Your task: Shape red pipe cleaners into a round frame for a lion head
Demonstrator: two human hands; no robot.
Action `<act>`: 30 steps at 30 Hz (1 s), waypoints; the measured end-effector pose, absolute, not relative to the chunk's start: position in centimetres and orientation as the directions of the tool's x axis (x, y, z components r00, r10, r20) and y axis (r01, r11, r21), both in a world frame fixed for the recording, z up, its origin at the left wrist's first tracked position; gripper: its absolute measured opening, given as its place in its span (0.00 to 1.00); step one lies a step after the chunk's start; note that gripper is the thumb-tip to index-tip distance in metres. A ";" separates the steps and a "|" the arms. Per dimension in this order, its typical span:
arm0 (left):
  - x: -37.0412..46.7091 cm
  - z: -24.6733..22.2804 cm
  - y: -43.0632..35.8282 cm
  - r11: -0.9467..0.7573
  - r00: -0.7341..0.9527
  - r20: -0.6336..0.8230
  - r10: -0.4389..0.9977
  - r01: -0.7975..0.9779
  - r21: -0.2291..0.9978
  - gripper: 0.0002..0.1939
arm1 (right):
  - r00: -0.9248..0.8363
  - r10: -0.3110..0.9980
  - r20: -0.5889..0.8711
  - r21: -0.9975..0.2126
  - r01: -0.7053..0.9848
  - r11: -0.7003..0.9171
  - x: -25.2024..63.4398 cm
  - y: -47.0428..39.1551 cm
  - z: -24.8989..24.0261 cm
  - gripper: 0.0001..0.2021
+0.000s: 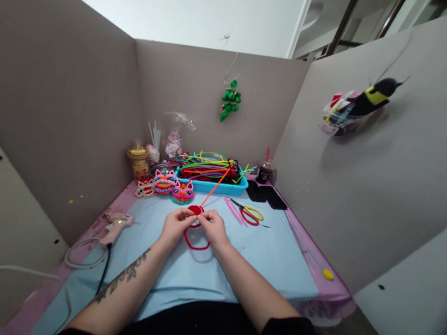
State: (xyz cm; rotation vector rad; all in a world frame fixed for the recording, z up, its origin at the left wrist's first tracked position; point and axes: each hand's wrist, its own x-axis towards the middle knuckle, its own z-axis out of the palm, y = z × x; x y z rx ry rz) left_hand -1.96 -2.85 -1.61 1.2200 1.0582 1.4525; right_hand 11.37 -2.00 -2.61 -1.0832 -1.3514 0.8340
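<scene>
Over the middle of the blue cloth [235,262], my left hand [177,223] and my right hand [213,226] meet, fingertips pinched together. Between them is a small rounded piece of red pipe cleaner [196,209], partly hidden by my fingers. A loose red loop [196,248] hangs below, toward me. From the top of the piece an orange pipe cleaner [216,187] reaches up and to the right. Beyond my hands stand finished fuzzy animal heads [183,192] in pink, orange and teal. To the right lie scissors [248,213] with red and yellow handles, beside pink pipe cleaners [234,212].
A blue tray [210,188] heaped with coloured pipe cleaners stands at the back. Left are a pink glue gun [117,229] with its cord and a lidded cup [139,162]. Right are a dark drink cup [264,172], black pads [267,195] and a yellow disc [328,274]. Grey panels surround the table.
</scene>
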 end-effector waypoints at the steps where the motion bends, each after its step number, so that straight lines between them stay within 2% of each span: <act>1: -2.0 -1.5 -2.9 -0.179 -0.053 0.173 0.983 -0.143 0.973 0.14 | 0.097 0.941 0.323 -0.941 0.140 0.308 11.4 -1.9 -2.7 0.07; 4: -2.1 -1.4 -2.9 -0.105 -0.003 0.107 0.994 -0.200 0.974 0.16 | 0.122 0.955 0.269 -0.957 0.142 0.251 11.6 -1.5 -2.9 0.07; 7: -2.2 -1.5 -2.7 -0.077 0.032 0.086 0.996 -0.219 0.973 0.16 | 0.073 0.967 0.244 -0.967 0.094 0.237 11.7 -1.1 -3.1 0.08; 10: -2.2 -1.6 -2.6 -0.104 -0.008 0.105 0.994 -0.244 0.964 0.17 | 0.010 0.968 0.249 -0.967 0.059 0.248 11.9 -1.1 -2.9 0.09; 13: -2.3 -1.6 -2.5 -0.137 -0.086 0.119 0.989 -0.262 0.955 0.18 | 0.042 0.946 0.323 -0.942 0.112 0.316 12.3 -1.6 -2.3 0.07; 15: -2.4 -1.5 -2.5 -0.152 -0.113 0.127 0.985 -0.251 0.956 0.18 | 0.054 0.885 0.462 -0.872 0.210 0.442 12.5 -2.1 -1.9 0.07; 18: -2.4 -1.5 -2.5 -0.153 -0.107 0.131 0.986 -0.234 0.960 0.18 | -0.130 0.742 0.657 -0.680 0.322 0.658 12.4 -2.9 -1.5 0.14; 21: -2.3 -1.6 -2.6 -0.128 -0.076 0.112 0.991 -0.275 0.953 0.18 | -0.330 0.618 0.713 -0.505 0.369 0.780 12.0 -3.4 -1.6 0.16; 23: -2.2 -1.7 -2.5 -0.105 -0.061 0.090 0.994 -0.310 0.945 0.18 | -0.387 0.576 0.720 -0.449 0.372 0.812 11.8 -3.5 -1.7 0.13; 26: -2.3 -1.8 -2.3 -0.082 -0.079 0.060 0.995 -0.315 0.946 0.18 | -0.388 0.574 0.721 -0.498 0.287 0.818 11.7 -3.6 -1.7 0.11; 28: -2.3 -1.9 -2.3 -0.085 -0.104 0.056 0.993 -0.299 0.951 0.16 | -0.340 0.636 0.693 -0.615 0.183 0.767 11.9 -3.6 -1.5 0.08; 30: -2.2 -1.8 -2.3 -0.098 -0.122 0.065 0.990 -0.285 0.954 0.15 | -0.211 0.763 0.611 -0.773 0.048 0.632 12.2 -3.1 -1.4 0.04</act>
